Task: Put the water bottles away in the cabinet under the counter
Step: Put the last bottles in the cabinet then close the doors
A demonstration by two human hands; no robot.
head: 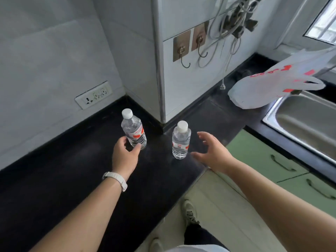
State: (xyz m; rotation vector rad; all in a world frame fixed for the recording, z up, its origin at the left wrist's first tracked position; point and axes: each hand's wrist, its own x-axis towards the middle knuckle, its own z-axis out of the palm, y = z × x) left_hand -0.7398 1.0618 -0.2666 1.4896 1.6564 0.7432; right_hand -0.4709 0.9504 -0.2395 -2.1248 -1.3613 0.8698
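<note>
On the black stone counter (72, 170), L hand (124, 154) curls fingers & thumb round the base of a tilted clear plastic white-capped water bottle (133, 130), while R hand (211, 150), fingers spread, hovers just beside the second upright bottle (180, 140), not touching.

The person wears a white wristband (116, 181) on the left wrist, pale sneakers (190, 211) and dark trousers (197, 236).

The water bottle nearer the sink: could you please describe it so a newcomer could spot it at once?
On the black counter, before the white pillar, stand two clear white-capped bottles. It is the right bottle, upright beside the open right hand; the left bottle tilts in the left hand.
</note>
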